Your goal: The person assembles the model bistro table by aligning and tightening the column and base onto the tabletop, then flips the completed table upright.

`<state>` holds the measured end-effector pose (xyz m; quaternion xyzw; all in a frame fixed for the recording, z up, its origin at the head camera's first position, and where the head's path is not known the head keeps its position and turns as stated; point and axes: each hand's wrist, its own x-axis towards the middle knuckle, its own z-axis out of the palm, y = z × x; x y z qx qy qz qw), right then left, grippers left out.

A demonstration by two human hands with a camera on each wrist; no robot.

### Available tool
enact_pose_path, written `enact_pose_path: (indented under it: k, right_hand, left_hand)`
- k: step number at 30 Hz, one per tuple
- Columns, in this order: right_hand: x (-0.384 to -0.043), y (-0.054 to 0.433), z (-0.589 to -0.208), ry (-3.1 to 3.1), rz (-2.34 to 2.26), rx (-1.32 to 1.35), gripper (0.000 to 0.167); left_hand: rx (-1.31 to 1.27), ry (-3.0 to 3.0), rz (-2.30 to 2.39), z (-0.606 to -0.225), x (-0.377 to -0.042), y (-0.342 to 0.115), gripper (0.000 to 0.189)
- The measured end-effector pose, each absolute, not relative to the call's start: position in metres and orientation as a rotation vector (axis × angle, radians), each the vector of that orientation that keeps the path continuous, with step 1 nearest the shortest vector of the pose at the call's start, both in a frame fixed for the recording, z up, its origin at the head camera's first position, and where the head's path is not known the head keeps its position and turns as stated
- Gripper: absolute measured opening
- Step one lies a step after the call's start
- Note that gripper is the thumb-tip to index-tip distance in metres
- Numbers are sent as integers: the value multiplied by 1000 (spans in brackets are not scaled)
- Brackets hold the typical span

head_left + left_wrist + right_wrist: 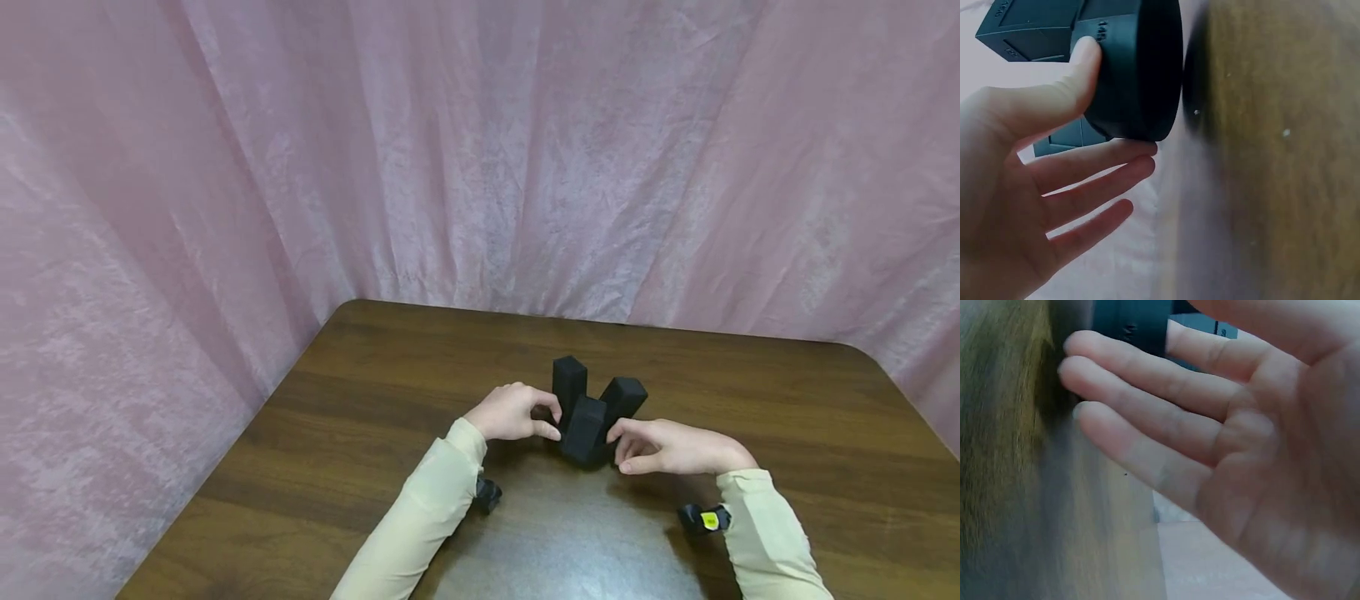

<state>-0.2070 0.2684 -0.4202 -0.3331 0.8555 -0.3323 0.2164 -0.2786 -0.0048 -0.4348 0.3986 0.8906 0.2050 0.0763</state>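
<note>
A black holder (pixel 583 429) with three splayed rectangular prongs and a rounded base stands before the person, its base close over the tabletop. At its left side, my left hand (pixel 517 412) pinches it, thumb on the front and index finger further back. In the left wrist view, the thumb (pixel 1085 59) lies on the side of the base (pixel 1125 81), and the other fingers spread along its lower edge. On the opposite side, my right hand (pixel 667 446) has its fingertips at the holder. Its fingers (pixel 1147 375) look long and nearly straight in the right wrist view.
The brown wooden table (pixel 360 400) has rounded far corners and a glossy reflection near the front. A pink curtain (pixel 465 150) hangs close behind it and along the left side. Small black cameras (pixel 701 518) sit at both wrists, below the pale sleeves.
</note>
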Motion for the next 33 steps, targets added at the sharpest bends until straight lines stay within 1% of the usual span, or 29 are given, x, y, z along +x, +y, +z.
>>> enact_pose_path:
  k: [4, 11, 15, 18, 20, 23, 27, 33]
  right_hand:
    - [-208, 265, -421, 2442, -911, -962, 38]
    - [-212, 257, -425, 2728, -936, -1044, 38]
    - [-213, 254, -426, 2889, -937, -982, 36]
    - [-213, 252, -427, 2985, -917, -896, 35]
    - [-213, 251, -428, 3035, -897, -856, 33]
    - [-213, 249, -430, 3080, -879, -835, 32]
    - [-214, 247, -432, 3168, -832, -880, 32]
    - [-215, 247, -432, 3287, -808, -957, 36]
  left_hand:
    - [1188, 2652, 757, -433, -283, -12, 20]
    - [1095, 2534, 1022, -431, -289, -19, 19]
    - [1030, 2457, 1112, -430, -289, -21, 27]
    - [1003, 2413, 1123, -429, -287, -22, 38]
    - [1015, 2414, 1104, -430, -286, -22, 41]
    - [1055, 2466, 1064, -431, -286, -21, 41]
    - [1088, 2598, 989, -431, -288, -22, 40]
    - [1135, 2694, 1034, -427, -290, -23, 41]
